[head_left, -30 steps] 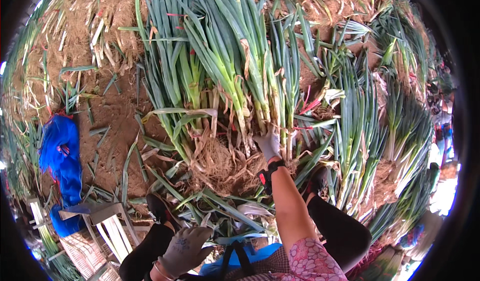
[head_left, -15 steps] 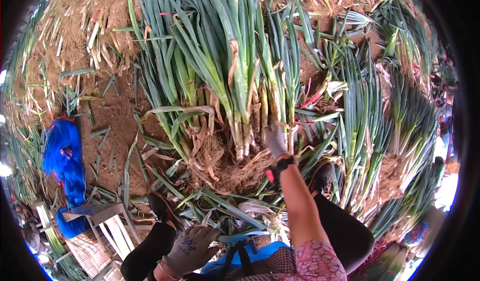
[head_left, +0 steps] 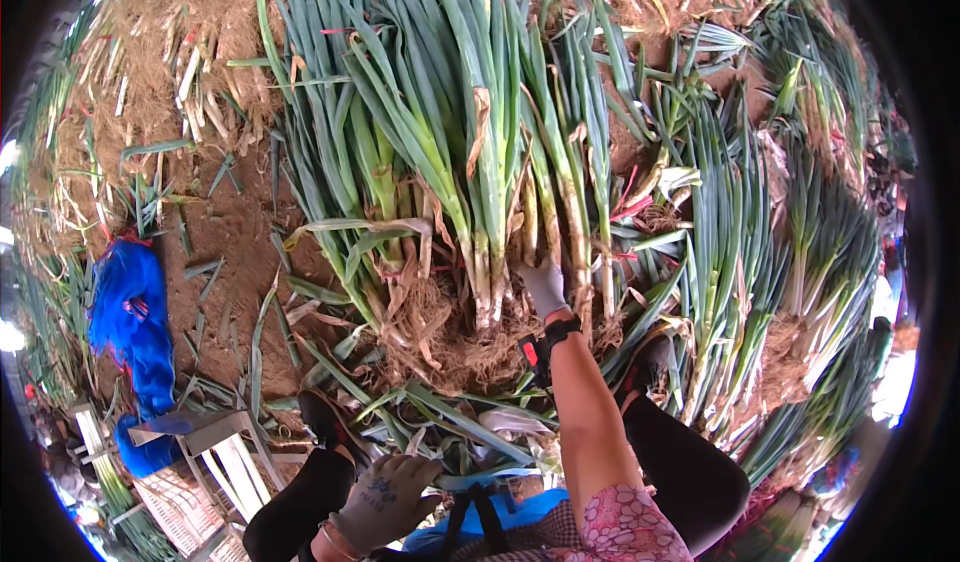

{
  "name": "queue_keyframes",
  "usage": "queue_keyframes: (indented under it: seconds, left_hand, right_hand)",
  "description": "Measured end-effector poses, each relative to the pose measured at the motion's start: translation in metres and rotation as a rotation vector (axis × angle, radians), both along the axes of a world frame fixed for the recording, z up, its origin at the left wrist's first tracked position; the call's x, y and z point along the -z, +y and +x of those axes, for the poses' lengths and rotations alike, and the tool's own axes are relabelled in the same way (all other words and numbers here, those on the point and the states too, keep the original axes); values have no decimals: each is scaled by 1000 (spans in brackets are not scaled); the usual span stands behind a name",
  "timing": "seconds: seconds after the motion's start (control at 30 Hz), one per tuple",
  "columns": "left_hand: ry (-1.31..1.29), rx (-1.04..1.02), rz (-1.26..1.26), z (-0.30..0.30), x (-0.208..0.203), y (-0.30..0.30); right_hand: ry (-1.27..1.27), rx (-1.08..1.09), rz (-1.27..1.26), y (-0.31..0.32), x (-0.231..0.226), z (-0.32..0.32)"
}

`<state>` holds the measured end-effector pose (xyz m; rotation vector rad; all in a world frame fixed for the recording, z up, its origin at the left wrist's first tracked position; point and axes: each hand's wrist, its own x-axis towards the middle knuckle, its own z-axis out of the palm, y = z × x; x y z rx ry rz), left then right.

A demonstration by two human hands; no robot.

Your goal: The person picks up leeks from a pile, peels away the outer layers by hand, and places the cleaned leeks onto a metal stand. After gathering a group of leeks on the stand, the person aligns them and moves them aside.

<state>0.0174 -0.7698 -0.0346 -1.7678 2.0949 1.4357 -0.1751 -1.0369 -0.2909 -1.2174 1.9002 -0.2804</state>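
A big heap of long green onions (head_left: 490, 172) lies before me, leaves pointing away and roots toward me. My right hand (head_left: 543, 287), in a pale glove, is at the lower white stems on the heap's right side. It closes round a green onion stalk (head_left: 548, 227); some of its fingers are hidden among the stems. Matted roots and dry leaves (head_left: 430, 332) lie to the left of that hand. My left hand (head_left: 385, 500), also gloved, hovers or rests by my left knee. It is empty, its fingers loosely spread.
Cut leaves are strewn over the brown ground (head_left: 235, 292). At left lie a blue net bag (head_left: 130, 302) and a metal-framed stand (head_left: 205, 432) holding pale stems. More onion bundles (head_left: 725, 252) lie along the right, and rooty stems (head_left: 190, 62) are piled at far left.
My right hand has shifted slightly left and toward me, among the stems. Stalks at the heap's right side now lean apart, showing more of their white ends. The left hand has barely moved.
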Motion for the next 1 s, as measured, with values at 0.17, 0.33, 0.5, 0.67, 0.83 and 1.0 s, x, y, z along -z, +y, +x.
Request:
queue_keyframes:
  seconds: [0.17, 0.33, 0.5, 0.67, 0.83, 1.0]
  left_hand:
    - [-45, 45, -45, -6, 3, -2]
    - [-15, 90, -101, -23, 6, -11]
    - [-26, 98, -137, -37, -1, -16]
    - [20, 151, -67, -44, 7, -21]
    - [-69, 191, -46, -52, 27, -38]
    - [-36, 133, -76, -46, 38, -41]
  right_hand:
    - [-605, -289, 137, 7, 11, -26]
    - [-156, 160, -77, 5, 37, -20]
    - [-404, 216, 11, 7, 28, -5]
    - [-842, 120, 223, 1, 32, -41]
    - [-382, 24, -43, 9, 42, -29]
    - [-821, 132, 204, 4, -35, -54]
